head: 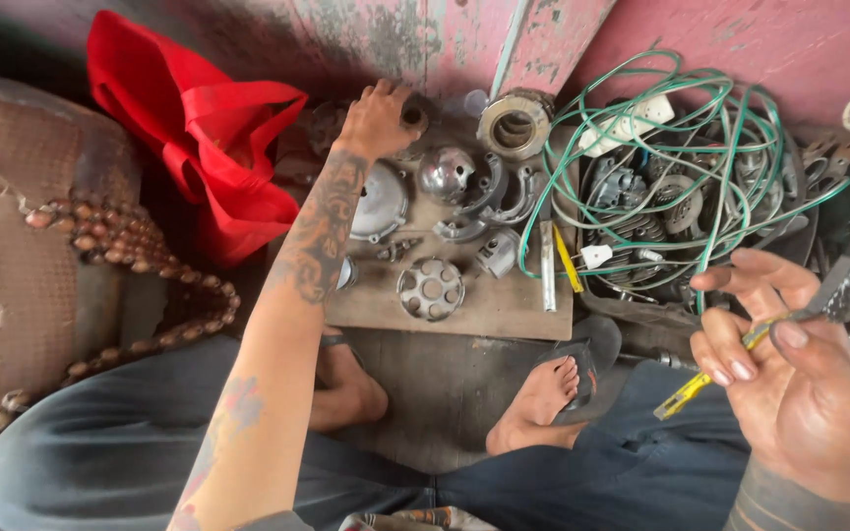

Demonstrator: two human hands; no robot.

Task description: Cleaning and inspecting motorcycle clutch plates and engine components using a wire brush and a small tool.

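Red bag [211,138] upper left of frame. Green wire tangle [700,147] upper right. Wooden board [504,300] at centre, carrying metal engine parts. Left hand [378,118] top centre, fingers curled onto dark round part [413,114] at board's far edge. Right hand [789,379] lower right, half closed, gripping wire brush [789,320] with yellow handle, bristle head toward right edge.

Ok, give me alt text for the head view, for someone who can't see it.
Seated person's left hand grips a dark round part at the back of a wooden board strewn with metal parts; the right hand holds a yellow-handled wire brush. Green wire lies coiled to the right.
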